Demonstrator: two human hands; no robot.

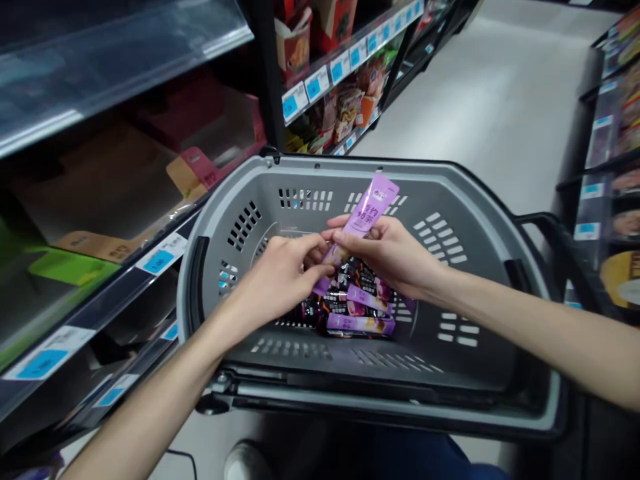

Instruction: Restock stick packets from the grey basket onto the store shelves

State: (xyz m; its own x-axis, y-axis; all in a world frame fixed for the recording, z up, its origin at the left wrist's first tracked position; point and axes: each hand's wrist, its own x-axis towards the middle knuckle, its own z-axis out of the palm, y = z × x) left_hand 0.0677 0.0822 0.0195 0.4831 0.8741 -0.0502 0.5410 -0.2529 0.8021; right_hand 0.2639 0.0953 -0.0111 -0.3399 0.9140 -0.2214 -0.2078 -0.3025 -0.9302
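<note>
Over the grey shopping basket [480, 247], both my hands are closed on a long purple snack packet [370, 207] with printed lettering. My right hand [395, 257] grips it around the middle, thumb on top. My left hand [287, 270] pinches its lower end between thumb and fingers. The packet is tilted, its upper end pointing away from me and to the right. Below my hands, more purple packets [360, 325] lie in the basket on top of black packages [333, 305] with orange and white print. My hands hide part of this pile.
At left, store shelves [90, 307] with price tags hold open display boxes [115, 247]. Bagged snacks [350, 107] fill a shelf farther ahead. The aisle floor [465, 93] runs ahead, with another stocked shelf [595, 173] along the right. My shoe [247, 461] shows below the basket.
</note>
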